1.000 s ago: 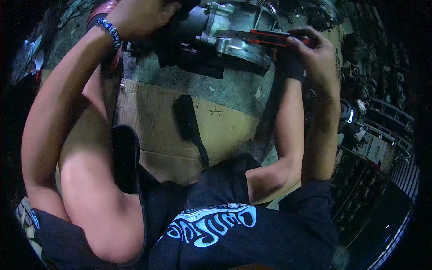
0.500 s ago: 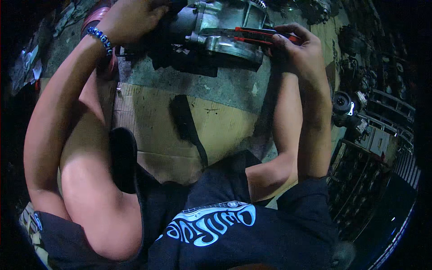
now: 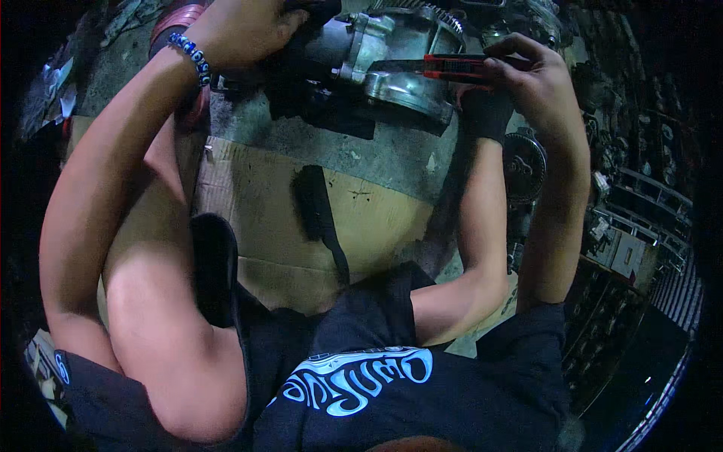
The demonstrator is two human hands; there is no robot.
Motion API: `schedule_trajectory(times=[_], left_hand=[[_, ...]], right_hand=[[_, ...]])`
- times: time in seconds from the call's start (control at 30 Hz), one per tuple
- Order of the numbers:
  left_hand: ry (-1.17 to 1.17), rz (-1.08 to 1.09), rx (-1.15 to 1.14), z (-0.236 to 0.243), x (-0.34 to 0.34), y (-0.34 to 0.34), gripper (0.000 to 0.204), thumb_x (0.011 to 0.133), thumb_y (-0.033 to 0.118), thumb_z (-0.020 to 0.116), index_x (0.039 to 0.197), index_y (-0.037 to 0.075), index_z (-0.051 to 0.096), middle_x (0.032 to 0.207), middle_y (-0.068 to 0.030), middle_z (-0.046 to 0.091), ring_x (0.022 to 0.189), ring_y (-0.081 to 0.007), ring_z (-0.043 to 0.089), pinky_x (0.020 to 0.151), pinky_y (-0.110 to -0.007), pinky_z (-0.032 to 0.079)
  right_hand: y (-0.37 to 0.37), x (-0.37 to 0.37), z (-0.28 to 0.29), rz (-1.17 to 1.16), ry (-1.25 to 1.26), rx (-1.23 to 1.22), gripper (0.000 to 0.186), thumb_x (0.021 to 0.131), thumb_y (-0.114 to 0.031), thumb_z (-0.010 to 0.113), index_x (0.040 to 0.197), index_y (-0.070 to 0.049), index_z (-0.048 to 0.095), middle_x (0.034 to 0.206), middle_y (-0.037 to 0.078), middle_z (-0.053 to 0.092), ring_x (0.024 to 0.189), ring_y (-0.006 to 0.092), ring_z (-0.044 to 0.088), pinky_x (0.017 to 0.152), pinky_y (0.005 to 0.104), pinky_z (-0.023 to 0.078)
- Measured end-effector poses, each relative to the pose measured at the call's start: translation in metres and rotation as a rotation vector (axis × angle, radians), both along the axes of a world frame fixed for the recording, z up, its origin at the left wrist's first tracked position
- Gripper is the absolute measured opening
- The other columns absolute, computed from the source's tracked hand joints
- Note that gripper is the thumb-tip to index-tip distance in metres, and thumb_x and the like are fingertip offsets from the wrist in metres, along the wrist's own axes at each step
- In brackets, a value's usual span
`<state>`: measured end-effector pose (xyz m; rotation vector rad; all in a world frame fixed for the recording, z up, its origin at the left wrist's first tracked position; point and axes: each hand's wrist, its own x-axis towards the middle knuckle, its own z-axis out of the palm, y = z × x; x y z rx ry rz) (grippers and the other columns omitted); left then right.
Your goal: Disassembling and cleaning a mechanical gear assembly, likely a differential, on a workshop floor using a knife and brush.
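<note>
My right hand [image 3: 531, 75] is closed around a red and black utility knife [image 3: 457, 68]. Its dark blade [image 3: 397, 66] points left and lies over the silver metal housing [image 3: 410, 90] of an engine or gearbox part; whether it touches the metal I cannot tell. My left hand [image 3: 245, 34], with a blue beaded bracelet [image 3: 190, 56] at the wrist, is at the top edge beside the dark end of the part [image 3: 324, 49]. Its fingers curl against something dark, partly cut off by the edge of the view.
A black long-handled brush [image 3: 320, 203] lies on flattened cardboard [image 3: 256, 196] between my legs. Dark cloth [image 3: 331, 120] lies under the housing. A round geared metal part [image 3: 525, 166] shows beside my right forearm. Several greasy machine parts and a metal rack [image 3: 648, 181] stand along the right.
The view has shifted a little, and the housing now appears farther right. My right hand has moved right with the knife, its blade still over the housing. The left hand keeps its place beside the part.
</note>
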<state>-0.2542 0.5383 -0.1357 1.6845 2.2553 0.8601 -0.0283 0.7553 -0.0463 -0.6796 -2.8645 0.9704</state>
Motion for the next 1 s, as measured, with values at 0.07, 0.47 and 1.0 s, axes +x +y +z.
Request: schedule_trajectory(times=[0.07,0.47,1.0], left_hand=[[-0.019,0.025,0.052,-0.008,-0.004,-0.007,0.020,0.076,0.013,0.060,0.087,-0.002,0.066,0.084,-0.0223,0.065,0.084,-0.0367,0.065,0.074,-0.042,0.052],[0.052,0.022,0.078,-0.001,-0.006,-0.013,0.024,0.077,0.013,0.058,0.093,-0.002,0.067,0.088,-0.0226,0.066,0.086,-0.0377,0.065,0.077,-0.042,0.052],[0.022,0.048,0.192,-0.013,-0.008,-0.015,0.024,0.084,0.011,0.061,0.103,-0.002,0.066,0.091,-0.0208,0.066,0.085,-0.0326,0.066,0.078,-0.036,0.052]], right_hand=[[0.006,-0.003,0.000,-0.089,-0.016,-0.055,0.012,0.084,-0.007,0.065,0.092,0.002,0.064,0.082,0.008,0.067,0.075,0.0120,0.062,0.069,0.0264,0.050],[-0.003,0.003,-0.002,-0.199,-0.069,-0.152,0.020,0.085,-0.010,0.066,0.102,0.000,0.064,0.085,0.003,0.066,0.067,0.0046,0.052,0.056,0.0187,0.038],[-0.032,0.022,-0.015,-0.189,0.106,0.195,0.015,0.083,-0.003,0.065,0.095,0.004,0.064,0.084,0.013,0.070,0.073,0.0161,0.068,0.069,0.0271,0.052]])
